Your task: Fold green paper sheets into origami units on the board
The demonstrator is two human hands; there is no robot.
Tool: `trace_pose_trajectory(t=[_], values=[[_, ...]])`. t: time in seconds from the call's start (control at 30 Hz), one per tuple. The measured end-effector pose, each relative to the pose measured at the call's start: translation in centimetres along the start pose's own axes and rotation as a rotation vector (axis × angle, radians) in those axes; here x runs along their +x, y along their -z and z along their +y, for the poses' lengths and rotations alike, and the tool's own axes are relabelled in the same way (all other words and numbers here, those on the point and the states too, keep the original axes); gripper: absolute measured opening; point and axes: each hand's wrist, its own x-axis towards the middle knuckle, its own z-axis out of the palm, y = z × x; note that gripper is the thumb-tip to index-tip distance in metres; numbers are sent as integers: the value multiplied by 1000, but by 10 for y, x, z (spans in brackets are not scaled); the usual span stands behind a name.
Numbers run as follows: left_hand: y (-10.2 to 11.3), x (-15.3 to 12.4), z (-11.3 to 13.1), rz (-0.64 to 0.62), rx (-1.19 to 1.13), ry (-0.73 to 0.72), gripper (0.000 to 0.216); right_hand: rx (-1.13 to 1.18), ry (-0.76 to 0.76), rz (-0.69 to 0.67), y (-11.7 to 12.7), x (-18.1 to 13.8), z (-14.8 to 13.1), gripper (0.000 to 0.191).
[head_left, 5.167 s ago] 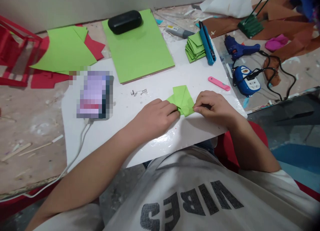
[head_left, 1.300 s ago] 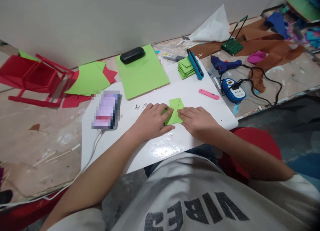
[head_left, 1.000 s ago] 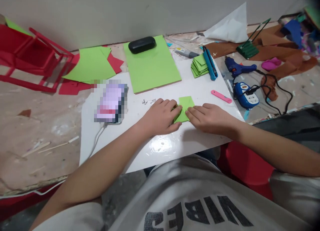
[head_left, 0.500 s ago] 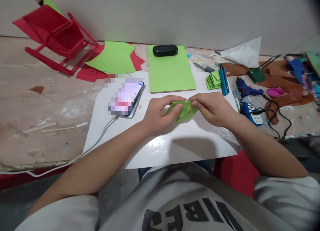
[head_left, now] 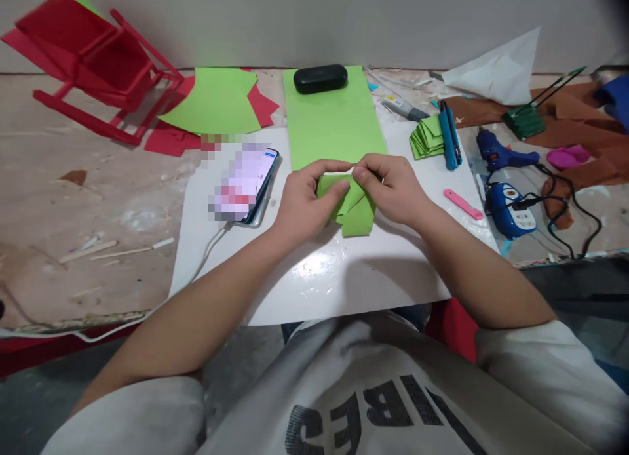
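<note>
A folded green paper piece is held up just above the white board in front of me. My left hand pinches its left upper edge, thumb over the fold. My right hand pinches the top right edge, fingertips meeting the left hand's. Both hands are closed on the paper. A stack of similar folded green pieces lies at the board's far right, beside a blue tool.
A phone on a cable lies left of my hands. A green sheet pad with a black case sits behind. A pink cutter, blue glue gun and blue socket are right. A red paper chair stands far left.
The green piece lay flat on the board under my pressing fingers; both hands have now lifted it and pinch its top edge. My view has swung left and squared up to the table.
</note>
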Motion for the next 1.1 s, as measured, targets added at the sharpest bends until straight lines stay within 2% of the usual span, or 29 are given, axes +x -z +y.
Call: trace_pose_trajectory(t=[0.23, 0.43, 0.63, 0.87, 1.1], values=[[-1, -4, 1, -1, 7, -16, 46, 51, -33, 24, -3, -7, -1, 53], [-2, -8, 0, 10, 23, -17, 33, 5, -17, 62, -3, -10, -5, 44], [-6, -12, -5, 32, 35, 21, 43, -83, -4, 77, -6, -13, -1, 42], [-12, -19, 2, 53, 8, 41, 38, -116, 77, 109, -14, -13, 7, 53], [-15, -20, 2, 52, -70, 82, 37, -124, 74, 121, -18, -15, 9, 64]])
